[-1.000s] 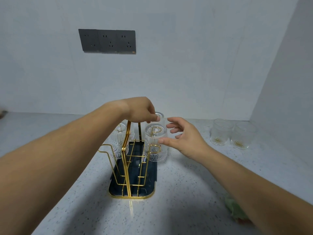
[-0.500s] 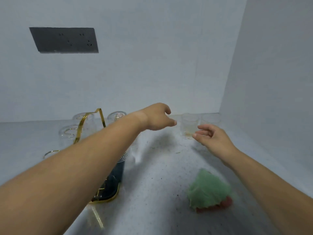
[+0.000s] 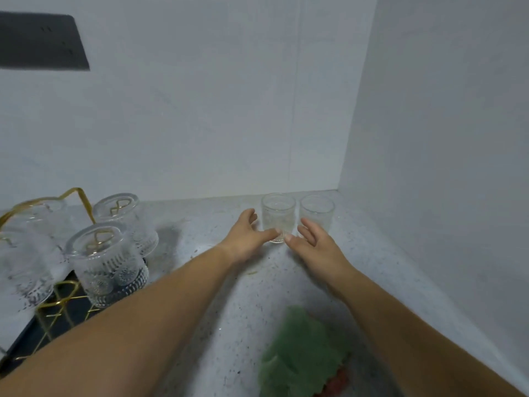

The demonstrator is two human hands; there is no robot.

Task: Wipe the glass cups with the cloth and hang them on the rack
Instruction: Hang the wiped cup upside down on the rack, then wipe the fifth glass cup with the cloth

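A speckled pale grey stone desk (image 3: 386,267) fills a corner of plain white walls (image 3: 200,110). Since half a second ago both hands have reached forward. The left hand (image 3: 246,236) and right hand (image 3: 317,245) now flank the left upright clear glass cup (image 3: 277,216), fingers (image 3: 309,229) spread and gripping nothing, with a second glass cup (image 3: 317,210) just beside it. At left a gold wire rack (image 3: 77,193) holds inverted ribbed cups (image 3: 106,262), and a crumpled green cloth (image 3: 303,353) lies between the forearms.

Pale grey walls (image 3: 200,110) meet in corner; dark socket panel (image 3: 40,43) upper left; speckled countertop (image 3: 386,253).
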